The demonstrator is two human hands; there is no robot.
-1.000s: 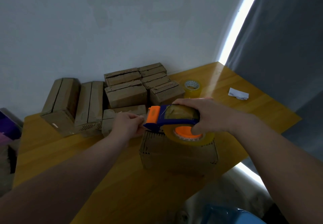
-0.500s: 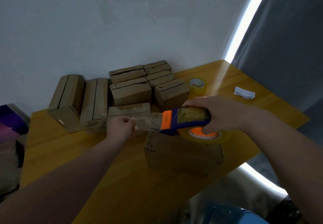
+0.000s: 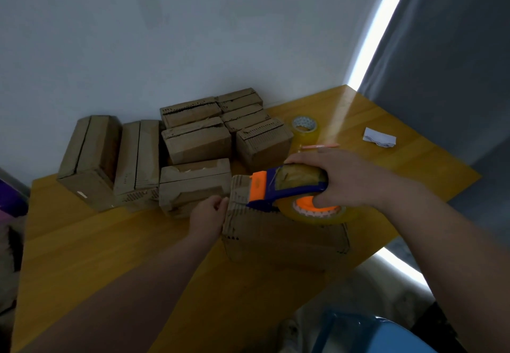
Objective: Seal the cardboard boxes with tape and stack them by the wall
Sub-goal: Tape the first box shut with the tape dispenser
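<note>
**Dispenser on the box top, both hands engaged**

A cardboard box (image 3: pixel 284 238) sits on the yellow wooden bench (image 3: pixel 110 245), near its front edge and apart from the group by the wall. The right hand (image 3: pixel 350 179) grips a blue and orange tape dispenser (image 3: pixel 287 187), with the fingers wrapped over its top and into the orange core of the clear tape roll. The dispenser lies on the box's top face, and its orange blade end points to the box's left edge. The left hand (image 3: pixel 209 214) is at that left end, its bent fingers holding the upper corner of the box. Whether it also pinches a tape end cannot be told.

Behind them, against the pale wall (image 3: pixel 165 49), stand the stacked boxes (image 3: pixel 198 143), packed close together. Two taller ones stand on the left and lower ones are piled at the centre.

A spare tape roll (image 3: pixel 305 128) lies flat just right of the stack. A thin pink stick (image 3: pixel 320 146) lies beside it, and a folded white paper (image 3: pixel 379 138) lies further right. A grey curtain (image 3: pixel 447 63) hangs at the right, with a bright strip of light along its edge.
</note>
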